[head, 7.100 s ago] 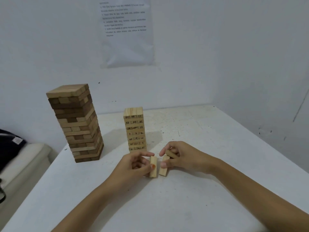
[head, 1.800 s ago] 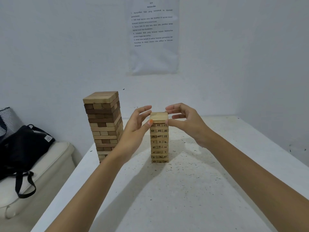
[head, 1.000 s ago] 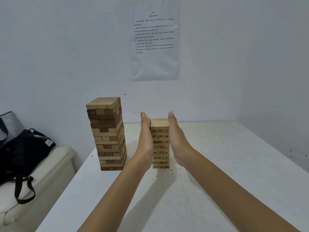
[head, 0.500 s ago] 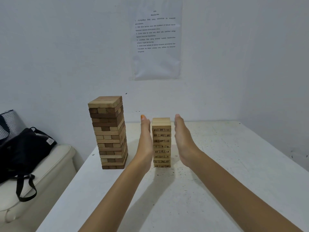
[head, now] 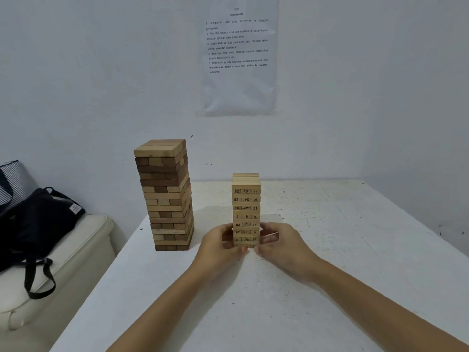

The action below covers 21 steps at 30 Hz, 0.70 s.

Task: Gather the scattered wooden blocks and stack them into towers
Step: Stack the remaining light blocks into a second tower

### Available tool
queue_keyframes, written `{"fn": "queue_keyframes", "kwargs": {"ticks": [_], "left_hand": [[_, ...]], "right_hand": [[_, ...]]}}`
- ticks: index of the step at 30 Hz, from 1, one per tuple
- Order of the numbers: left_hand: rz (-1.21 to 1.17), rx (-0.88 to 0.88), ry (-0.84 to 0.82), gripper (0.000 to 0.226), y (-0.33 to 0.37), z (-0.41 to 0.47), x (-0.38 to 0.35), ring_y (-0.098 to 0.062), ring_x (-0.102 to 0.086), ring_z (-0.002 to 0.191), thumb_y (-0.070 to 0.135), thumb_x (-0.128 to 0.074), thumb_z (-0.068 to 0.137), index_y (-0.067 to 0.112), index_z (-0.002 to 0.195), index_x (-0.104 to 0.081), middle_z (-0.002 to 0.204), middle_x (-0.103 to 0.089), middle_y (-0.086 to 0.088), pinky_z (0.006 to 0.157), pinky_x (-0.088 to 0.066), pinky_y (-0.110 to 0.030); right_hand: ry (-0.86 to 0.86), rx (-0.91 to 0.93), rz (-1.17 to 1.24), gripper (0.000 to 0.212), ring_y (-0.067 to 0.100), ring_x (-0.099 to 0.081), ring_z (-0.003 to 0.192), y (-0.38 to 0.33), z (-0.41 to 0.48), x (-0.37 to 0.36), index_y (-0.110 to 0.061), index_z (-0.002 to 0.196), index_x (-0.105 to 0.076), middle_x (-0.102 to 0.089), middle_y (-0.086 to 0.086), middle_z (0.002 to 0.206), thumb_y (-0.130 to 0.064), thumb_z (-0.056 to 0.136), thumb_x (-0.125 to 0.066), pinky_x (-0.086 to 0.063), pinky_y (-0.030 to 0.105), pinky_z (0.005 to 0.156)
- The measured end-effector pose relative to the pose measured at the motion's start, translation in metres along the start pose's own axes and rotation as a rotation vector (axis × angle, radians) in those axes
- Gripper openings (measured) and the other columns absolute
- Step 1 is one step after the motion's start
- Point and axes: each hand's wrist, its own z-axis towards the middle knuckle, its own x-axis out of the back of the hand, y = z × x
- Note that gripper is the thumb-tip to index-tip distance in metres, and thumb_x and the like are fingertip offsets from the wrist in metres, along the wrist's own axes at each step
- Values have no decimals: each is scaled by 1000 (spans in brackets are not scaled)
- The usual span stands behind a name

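Head view: the numbered tower [head: 245,199] of pale wooden blocks stands upright near the middle of the desk [head: 330,250], with printed figures on the block ends facing the camera. Its lowest courses sit between the two hands; the upper courses stand free above them.

The left hand [head: 218,247] is against the tower's left side and the right hand [head: 281,246] against its right side, both at the base. The left fingers [head: 227,236] are curled round the lower left edge, touching the bottom few courses. The right fingers [head: 269,237] are curled likewise round the lower right edge. Both sets of fingers are clamped on the tower, and the thumb tips lie close together low on its front face. The hands cover the tower's foot, so it cannot be told whether it rests on the desk or is raised just clear. Both forearms are bare.

A larger tower [head: 165,194] of mixed dark and light blocks stands to the left, apart from the hands and near the desk's left edge. It is taller, and its courses are slightly uneven.

The desk is white and speckled with dark marks, set into a corner of white walls. A printed notice [head: 238,59] hangs on the back wall above the towers. Left of the desk, lower down, a cream padded seat [head: 76,250] carries a black bag [head: 35,224] with hanging straps and a striped bag [head: 12,181] behind it.
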Motion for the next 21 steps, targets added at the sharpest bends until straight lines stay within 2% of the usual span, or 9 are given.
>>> {"fn": "queue_keyframes", "kwargs": {"ticks": [3,6,8,10,11,14,21], "left_hand": [[31,-61,38,35,-1,-2,0,2,-67,87,2,-70,82,13,115,-68,98,-73,7,73,-51,-10],[98,-108,57,30,-2,-6,-5,6,-66,82,-3,-65,85,14,110,-69,90,-67,15,71,-47,-6],[163,-122,109,25,-6,-7,-11,-8,-63,92,-2,-63,86,6,110,-65,96,-59,6,74,-45,-9],[222,-108,145,26,-9,-6,-14,-25,-55,104,4,-63,88,-2,113,-59,106,-49,-4,80,-43,-18],[235,-102,144,27,-10,-6,-15,-28,-54,106,6,-63,89,-3,114,-58,108,-47,-6,83,-42,-21],[233,-95,139,30,-11,-5,-16,-31,-52,110,9,-63,90,-3,116,-56,111,-45,-7,87,-44,-25],[219,-109,165,30,-13,-4,-17,-31,-50,112,10,-60,92,-3,118,-55,112,-43,-5,83,-39,-18]], "right_hand": [[30,42,11,41,8,-70,85,1,-1,-3,-13,122,-65,-73,1,96,-2,83,-71,-56,18,79],[87,78,-12,40,2,-67,77,1,-3,-10,-13,120,-66,-73,-1,96,-1,82,-72,-52,8,70],[115,100,-10,40,-1,-65,75,2,-2,-14,-11,121,-65,-73,1,97,1,83,-70,-51,6,69],[139,123,-31,39,-2,-65,74,3,-2,-18,-10,120,-66,-74,3,98,2,83,-70,-49,4,68],[151,134,-45,39,-1,-64,75,3,-1,-19,-11,120,-66,-74,3,98,1,83,-70,-48,3,67],[171,163,-61,38,0,-63,76,4,-1,-21,-11,119,-67,-73,2,98,1,84,-69,-44,1,65],[202,205,-61,35,1,-65,78,9,2,-25,-11,120,-67,-73,2,100,0,87,-66,-45,1,67]]}}
